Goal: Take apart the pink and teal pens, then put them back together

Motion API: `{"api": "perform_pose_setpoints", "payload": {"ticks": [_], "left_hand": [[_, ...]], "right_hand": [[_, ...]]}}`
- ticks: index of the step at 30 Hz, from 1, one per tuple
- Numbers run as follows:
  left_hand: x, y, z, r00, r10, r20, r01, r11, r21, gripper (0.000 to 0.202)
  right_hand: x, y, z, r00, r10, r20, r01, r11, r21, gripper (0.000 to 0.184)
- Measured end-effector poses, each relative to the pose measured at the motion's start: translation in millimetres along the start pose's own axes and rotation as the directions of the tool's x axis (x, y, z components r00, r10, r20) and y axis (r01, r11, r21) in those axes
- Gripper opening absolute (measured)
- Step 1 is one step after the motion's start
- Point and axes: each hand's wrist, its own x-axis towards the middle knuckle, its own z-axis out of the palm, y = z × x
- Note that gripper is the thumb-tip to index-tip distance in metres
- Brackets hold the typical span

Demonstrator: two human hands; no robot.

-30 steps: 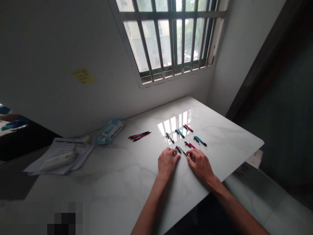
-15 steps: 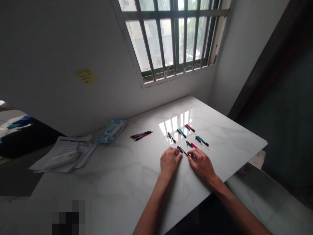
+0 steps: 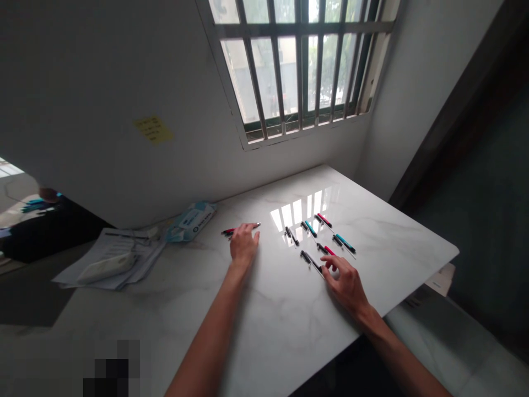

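Several pens lie on a white marble table point(image 3: 268, 309). My left hand point(image 3: 243, 243) reaches over a small bunch of red and dark pens point(image 3: 228, 231); its fingers are curled over them and the grip is hidden. My right hand point(image 3: 345, 281) rests on the table with its fingertips touching the near end of a black pen point(image 3: 311, 261). Behind that pen lie a red pen point(image 3: 326, 250), a teal pen point(image 3: 345, 243), another black pen point(image 3: 290, 235), a second teal pen point(image 3: 309, 228) and a second red pen point(image 3: 324, 220), set out in rows.
A pack of wet wipes point(image 3: 192, 219) lies by the wall. Papers with a white object on top point(image 3: 109, 262) sit at the left. The table's right edge point(image 3: 450, 256) drops off. A barred window point(image 3: 301, 66) is above, a yellow note point(image 3: 152, 130) on the wall.
My left hand has left the black pen and moved left and farther away onto the bunch of pens. My right hand stays at the black pen's end.
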Motion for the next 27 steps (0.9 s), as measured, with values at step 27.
{"api": "perform_pose_setpoints", "payload": {"ticks": [27], "left_hand": [[31, -97, 17.5, 0.992, -0.066, 0.110, 0.064, 0.998, 0.019, 0.030]], "right_hand": [[4, -5, -3, 0.997, -0.013, 0.073, 0.007, 0.996, 0.089, 0.017]]}}
